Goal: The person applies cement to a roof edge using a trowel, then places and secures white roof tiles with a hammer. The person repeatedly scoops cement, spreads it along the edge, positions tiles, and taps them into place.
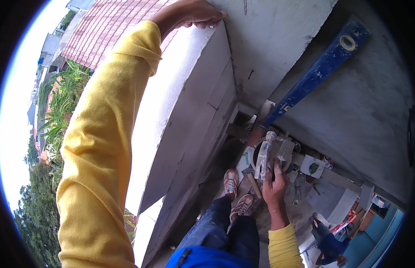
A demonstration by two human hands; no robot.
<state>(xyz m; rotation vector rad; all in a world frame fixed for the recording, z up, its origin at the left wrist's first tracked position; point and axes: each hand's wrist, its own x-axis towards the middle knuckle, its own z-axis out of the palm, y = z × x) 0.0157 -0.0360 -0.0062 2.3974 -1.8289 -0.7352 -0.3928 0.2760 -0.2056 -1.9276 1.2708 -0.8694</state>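
My right hand (275,184) grips a claw hammer (264,156) with a worn, paint-spattered head, held upright in front of my legs. Up at the far end of the white wall ledge (171,85), my left hand (199,13) is closed at the corner beside the grey concrete face (265,35). A small bright spot shows under its fingers; what they pinch is too small to make out. A nail (251,74) sticks out of the grey face below that hand.
A blue spirit level (312,76) leans at the right wall. On the floor lie a wooden-handled hammer (254,185), a white board (312,166) and scattered debris. Another person (329,241) in dark clothes is at lower right. Left of the ledge is a drop toward trees and a tiled roof (113,27).
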